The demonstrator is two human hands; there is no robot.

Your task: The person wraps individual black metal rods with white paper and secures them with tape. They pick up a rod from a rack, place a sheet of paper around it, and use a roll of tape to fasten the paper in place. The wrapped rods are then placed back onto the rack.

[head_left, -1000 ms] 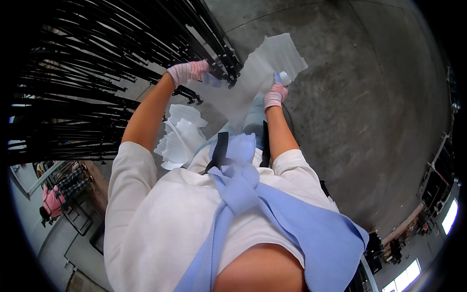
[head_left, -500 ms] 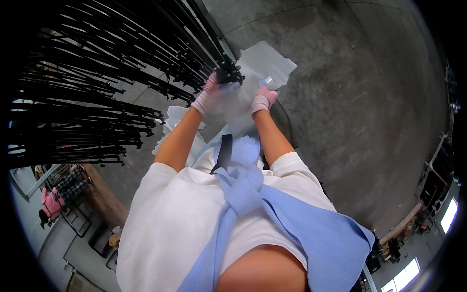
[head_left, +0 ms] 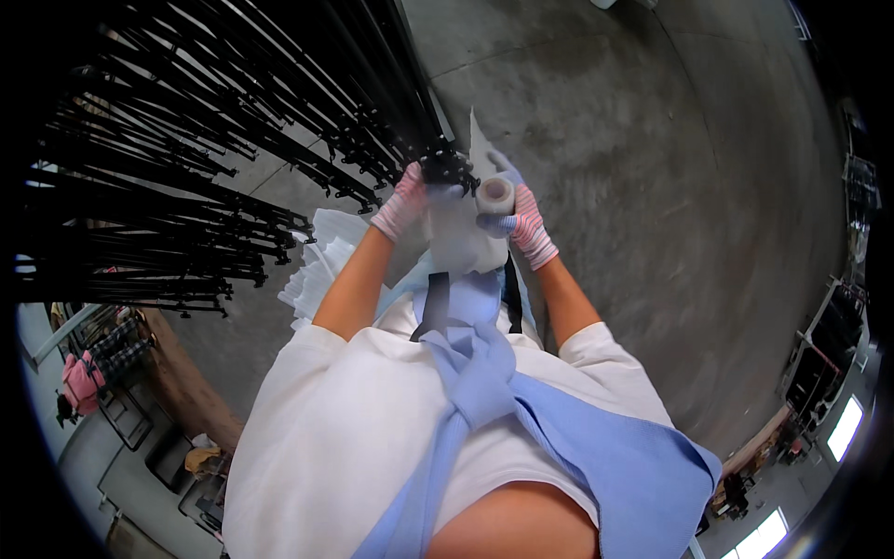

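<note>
Roll of clear film (head_left: 494,206), glossy, hollow-cored, end-on to view, clasped in striped-gloved right hand (head_left: 529,224), thumb and fingers curled around opposite sides. Just left of it, hemming in that side: black bars (head_left: 377,70), fanned above concrete floor (head_left: 652,214), fittings (head_left: 449,168) clustered at ends. Below bar ends, between hands: thin white sheet (head_left: 456,238). Left hand (head_left: 400,205) half curled at bar ends, fingers blurred; cannot tell whether gripping. Beside left forearm (head_left: 356,284): crumpled white sheets (head_left: 321,265).
</note>
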